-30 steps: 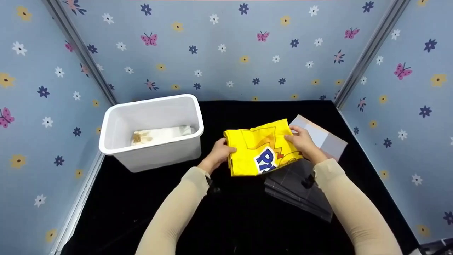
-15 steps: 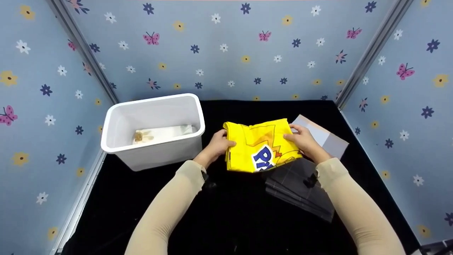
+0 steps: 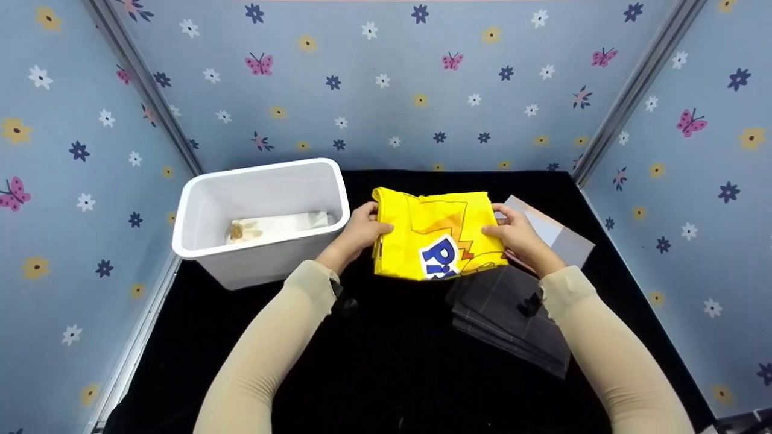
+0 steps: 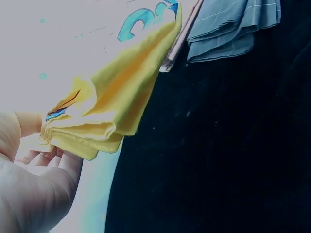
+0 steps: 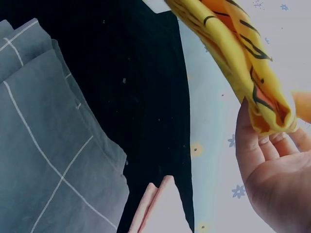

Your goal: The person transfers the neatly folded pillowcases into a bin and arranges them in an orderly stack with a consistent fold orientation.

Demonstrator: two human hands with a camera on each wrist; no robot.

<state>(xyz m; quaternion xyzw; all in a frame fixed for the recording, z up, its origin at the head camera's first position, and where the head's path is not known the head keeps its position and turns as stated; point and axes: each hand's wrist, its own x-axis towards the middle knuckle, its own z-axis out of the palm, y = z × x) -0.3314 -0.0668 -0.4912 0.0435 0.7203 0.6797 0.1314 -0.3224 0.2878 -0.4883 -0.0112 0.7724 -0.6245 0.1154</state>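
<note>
A folded yellow garment (image 3: pixel 440 235) with blue lettering and orange zigzag print hangs above the dark table in the head view. My left hand (image 3: pixel 360 230) pinches its left edge, thumb on the near face. At the opposite edge, my right hand (image 3: pixel 520 235) grips it between thumb and fingers. In the left wrist view, layered hems of the yellow garment (image 4: pixel 121 102) bunch at the left hand (image 4: pixel 43 174). Its folded end, seen as a yellow roll (image 5: pixel 267 107) in the right wrist view, lies in the right hand (image 5: pixel 272 160).
Left of the hands stands a white bin (image 3: pixel 265 262) with a pale cloth (image 3: pixel 283 226) inside. A dark grey checked folded cloth (image 3: pixel 506 325) lies at right on the black table (image 3: pixel 386 374). Behind it is a pale checked folded cloth (image 3: pixel 567 244). Patterned walls enclose three sides.
Both hands have shifted the yellow garment slightly left and farther from me, toward the back wall. The left hand moved the most. The bin and the cloths on the table stay put.
</note>
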